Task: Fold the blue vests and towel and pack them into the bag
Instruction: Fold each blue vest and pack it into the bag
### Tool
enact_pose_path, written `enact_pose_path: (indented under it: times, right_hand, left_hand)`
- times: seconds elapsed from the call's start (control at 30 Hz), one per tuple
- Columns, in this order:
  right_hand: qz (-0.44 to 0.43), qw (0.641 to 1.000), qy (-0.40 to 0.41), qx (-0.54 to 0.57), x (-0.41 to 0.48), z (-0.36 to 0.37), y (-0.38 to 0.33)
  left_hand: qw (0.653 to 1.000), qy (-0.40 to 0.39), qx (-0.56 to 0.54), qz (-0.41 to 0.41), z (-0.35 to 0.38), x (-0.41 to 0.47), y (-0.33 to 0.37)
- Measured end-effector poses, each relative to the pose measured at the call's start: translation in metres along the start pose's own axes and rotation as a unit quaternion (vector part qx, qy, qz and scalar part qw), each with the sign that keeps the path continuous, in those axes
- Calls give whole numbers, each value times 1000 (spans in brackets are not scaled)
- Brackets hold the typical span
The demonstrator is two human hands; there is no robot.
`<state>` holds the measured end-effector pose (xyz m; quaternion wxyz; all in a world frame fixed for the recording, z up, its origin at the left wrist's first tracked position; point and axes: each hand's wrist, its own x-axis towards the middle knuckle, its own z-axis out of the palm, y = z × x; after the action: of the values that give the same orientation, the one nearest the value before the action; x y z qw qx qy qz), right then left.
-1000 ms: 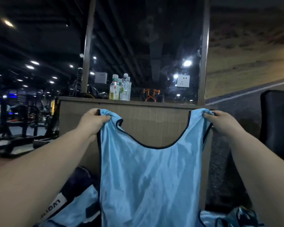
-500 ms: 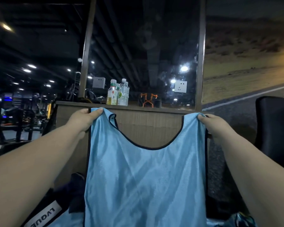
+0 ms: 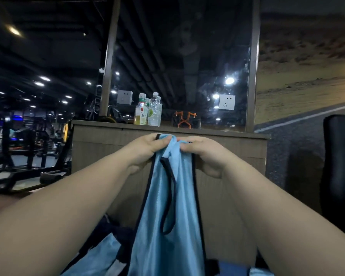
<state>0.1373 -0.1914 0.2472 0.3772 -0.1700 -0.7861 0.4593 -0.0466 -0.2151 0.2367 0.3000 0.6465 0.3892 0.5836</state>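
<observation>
Head view: bottles [image 3: 147,111] on counter [image 3: 227,148] behind vest [image 3: 167,246]

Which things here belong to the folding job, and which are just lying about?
Job: blue vest, gripped at its top by left hand and right hand; more blue fabric at bottom left.
Lying about: bottles on the ledge; wall socket; black chair.

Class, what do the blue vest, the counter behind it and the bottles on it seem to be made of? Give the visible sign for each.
The blue vest: thin synthetic fabric, probably polyester; slight sheen, limp drape, dark bound edges.
The counter: wood or wood-look laminate, matte; grain-like streaks.
The bottles: clear plastic, likely; see-through walls, printed labels.
</observation>
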Motion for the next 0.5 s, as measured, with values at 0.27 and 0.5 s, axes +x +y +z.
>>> enact_pose_path:
  times: [0.27, 0.5]
  right_hand:
    - [16, 993, 92, -67, 19, 17, 10]
    - [15, 948, 298, -110, 32, 15, 13]
  left_hand:
    - [996, 62, 70, 12, -3, 1, -6]
    - [982, 170, 78, -3, 0, 5, 0]
